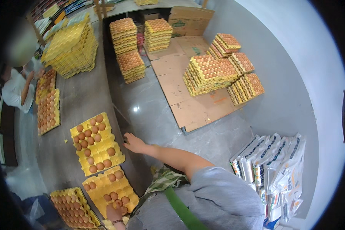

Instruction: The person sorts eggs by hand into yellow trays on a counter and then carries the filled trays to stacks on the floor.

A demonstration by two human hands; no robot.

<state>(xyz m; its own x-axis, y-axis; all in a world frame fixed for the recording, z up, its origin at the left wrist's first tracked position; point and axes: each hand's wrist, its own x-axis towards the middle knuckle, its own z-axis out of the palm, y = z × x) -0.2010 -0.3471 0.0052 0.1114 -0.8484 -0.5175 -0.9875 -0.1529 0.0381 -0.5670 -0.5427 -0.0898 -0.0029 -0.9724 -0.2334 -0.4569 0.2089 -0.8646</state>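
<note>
My left hand (113, 212), with a bracelet at the wrist, is low over a yellow egg tray (96, 195) at the table's near edge. Its fingers touch or lie right beside brown eggs (114, 196); whether they grip one is hidden. My right hand (133, 143) hangs in the air just off the table edge, fingers apart, with no egg visible in it. Nearest to it is a second yellow tray (99, 145), partly filled with brown eggs (91, 140) and showing many bare cups. A fuller egg tray (72, 208) sits farther across the table, at the lower left.
The grey table (83, 95) also bears tall stacked yellow trays (72, 47) and more egg trays (49, 112). A person in a white shirt (17, 89) stands across it. Egg stacks (212, 70) rest on floor cardboard (172, 89). Plastic-wrapped packs (271, 169) stand by the wall.
</note>
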